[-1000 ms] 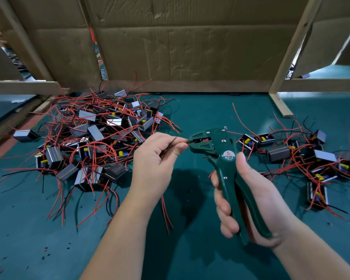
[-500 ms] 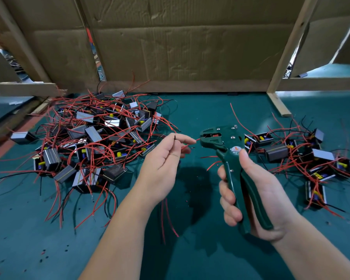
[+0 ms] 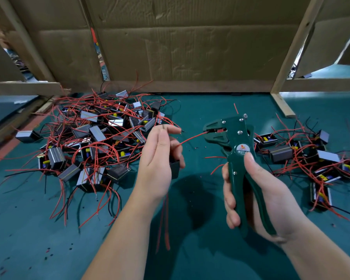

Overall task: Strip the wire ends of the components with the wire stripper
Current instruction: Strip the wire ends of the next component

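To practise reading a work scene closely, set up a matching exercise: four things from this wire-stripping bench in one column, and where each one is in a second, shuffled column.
Things
1 wire stripper
2 black component
3 red wire
4 heap of components

Places
A lying to the person's left
B gripped in the right hand
C held in the left hand
D stretching from the left hand to the stripper's head

Pairs: 1-B, 2-C, 3-D, 4-A

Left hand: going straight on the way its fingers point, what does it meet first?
Likely the loose red wires at the component pile's right edge, just beyond the left hand; depth is unclear.
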A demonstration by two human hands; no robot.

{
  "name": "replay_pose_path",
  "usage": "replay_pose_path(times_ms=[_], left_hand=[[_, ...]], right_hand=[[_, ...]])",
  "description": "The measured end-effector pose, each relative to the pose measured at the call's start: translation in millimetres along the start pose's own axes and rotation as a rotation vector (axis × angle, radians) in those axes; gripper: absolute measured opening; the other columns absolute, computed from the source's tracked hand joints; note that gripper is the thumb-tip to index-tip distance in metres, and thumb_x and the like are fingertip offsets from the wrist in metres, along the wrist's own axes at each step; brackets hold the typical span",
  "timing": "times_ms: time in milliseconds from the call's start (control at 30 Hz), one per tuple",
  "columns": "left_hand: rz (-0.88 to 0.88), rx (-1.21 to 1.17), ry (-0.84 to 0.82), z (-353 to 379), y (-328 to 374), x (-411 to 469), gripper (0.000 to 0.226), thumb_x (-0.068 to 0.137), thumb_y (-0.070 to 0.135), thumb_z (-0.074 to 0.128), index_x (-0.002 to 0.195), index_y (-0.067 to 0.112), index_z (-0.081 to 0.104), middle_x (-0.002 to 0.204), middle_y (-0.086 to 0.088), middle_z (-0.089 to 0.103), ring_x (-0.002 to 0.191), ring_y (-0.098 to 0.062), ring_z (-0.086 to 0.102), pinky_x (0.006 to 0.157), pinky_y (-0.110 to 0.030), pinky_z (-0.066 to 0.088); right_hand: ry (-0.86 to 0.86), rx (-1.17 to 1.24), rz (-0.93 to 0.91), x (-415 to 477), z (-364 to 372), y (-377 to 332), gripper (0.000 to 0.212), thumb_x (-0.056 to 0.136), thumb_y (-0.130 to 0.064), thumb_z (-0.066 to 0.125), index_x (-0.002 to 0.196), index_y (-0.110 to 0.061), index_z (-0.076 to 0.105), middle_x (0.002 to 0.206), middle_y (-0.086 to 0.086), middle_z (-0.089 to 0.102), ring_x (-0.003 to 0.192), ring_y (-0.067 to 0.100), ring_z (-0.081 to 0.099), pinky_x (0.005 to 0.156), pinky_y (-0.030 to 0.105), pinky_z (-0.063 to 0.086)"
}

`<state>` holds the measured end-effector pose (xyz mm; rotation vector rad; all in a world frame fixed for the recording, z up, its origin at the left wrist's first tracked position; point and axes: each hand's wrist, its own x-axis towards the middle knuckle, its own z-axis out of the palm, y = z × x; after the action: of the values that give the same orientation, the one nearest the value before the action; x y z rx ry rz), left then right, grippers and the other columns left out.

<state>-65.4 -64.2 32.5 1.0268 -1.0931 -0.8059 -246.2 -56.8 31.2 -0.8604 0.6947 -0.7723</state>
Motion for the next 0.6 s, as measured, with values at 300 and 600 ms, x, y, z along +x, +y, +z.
replay_pose_path(times_ms=[300, 600], left_hand=[[-0.057, 0.17, -0.12, -4.8, -6.6, 2.2, 0.025, 0.093, 0.035, 0.041, 0.079, 0.028, 0.061, 0.065, 0.001, 0.051, 0.059, -0.016, 0.045, 0.056, -0.027, 0.039], [-0.042, 0.072, -0.131, -5.5, -5.2, 0.3, 0.013, 0.089, 0.015, 0.064, 0.086, 0.023, 0.073, 0.067, 0.004, 0.071, 0.051, -0.001, 0.054, 0.052, -0.014, 0.044]], right_hand=[[-0.114, 0.256, -0.006, 2.8, -2.4, -3.6, 0.059, 0.056, -0.04, 0.082, 0.099, -0.003, 0.065, 0.086, 0.027, 0.059, 0.072, 0.043, 0.061, 0.07, 0.056, 0.053], [-0.202, 0.162, 0.128, 0.5, -0.3, -2.4, 0.065, 0.058, -0.039, 0.082, 0.11, -0.003, 0.063, 0.088, 0.028, 0.058, 0.074, 0.045, 0.061, 0.073, 0.057, 0.051]])
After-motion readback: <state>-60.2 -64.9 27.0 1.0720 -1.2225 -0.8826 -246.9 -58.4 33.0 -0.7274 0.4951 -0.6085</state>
